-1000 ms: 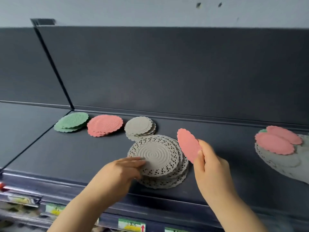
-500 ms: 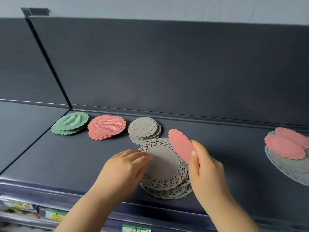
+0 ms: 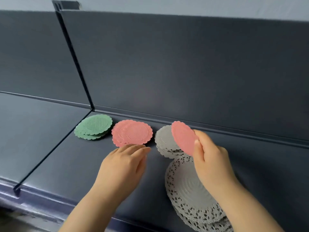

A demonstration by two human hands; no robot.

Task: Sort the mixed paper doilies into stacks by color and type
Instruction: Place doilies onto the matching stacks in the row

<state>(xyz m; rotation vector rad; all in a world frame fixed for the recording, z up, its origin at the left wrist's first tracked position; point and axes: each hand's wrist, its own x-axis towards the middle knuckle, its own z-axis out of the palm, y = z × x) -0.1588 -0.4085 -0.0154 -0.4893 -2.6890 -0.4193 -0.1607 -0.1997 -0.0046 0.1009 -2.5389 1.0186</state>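
Observation:
Along the back of a dark shelf (image 3: 66, 161) lie three small scalloped stacks: green doilies (image 3: 93, 126), pink doilies (image 3: 132, 132) and grey doilies (image 3: 164, 139). A stack of large grey lace doilies (image 3: 189, 186) sits nearer the front, partly under my right arm. My right hand (image 3: 209, 158) pinches one pink scalloped doily (image 3: 183, 137), tilted on edge above the small grey stack. My left hand (image 3: 123, 166) hovers palm down, fingers extended and empty, its fingertips just in front of the pink stack.
An upright dark back panel (image 3: 184, 64) runs behind the stacks. A thin divider rail (image 3: 50, 153) crosses the shelf to the left of the green stack. The shelf's raised front lip (image 3: 50, 198) runs along the bottom.
The camera has swung left, so the mixed pile at the right has left the view. My left hand came off the lace stack and moved toward the pink stack. My right hand carried the pink doily left and back.

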